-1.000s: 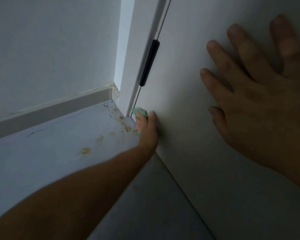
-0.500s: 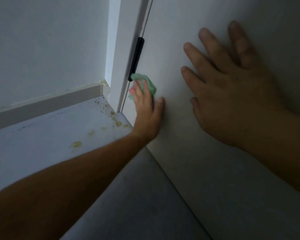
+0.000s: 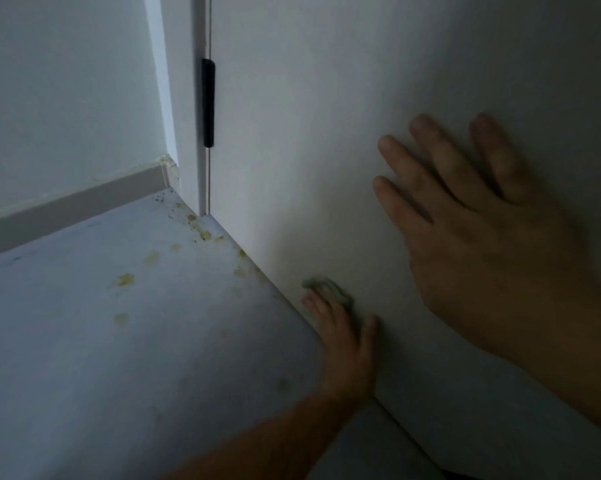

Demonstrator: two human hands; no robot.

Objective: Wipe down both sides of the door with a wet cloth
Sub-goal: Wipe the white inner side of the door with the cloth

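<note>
Green cloth, wadded small, sat flat against the white door just above its bottom edge, where the panel met the floor. From where I stood its longer side seemed to run along that edge. The left hand covered it from below, the grip spread, fingers laid straight over the wad and pressing it to the panel, thumb splayed on bare door beside it. The right hand lay higher and to the right, well apart from the cloth, palm flat and fingers fanned on the door, holding nothing. The left was plainly the nearer. The black hinge stood up and away to the left. Yellowish stains dotted the floor by the skirting board.
</note>
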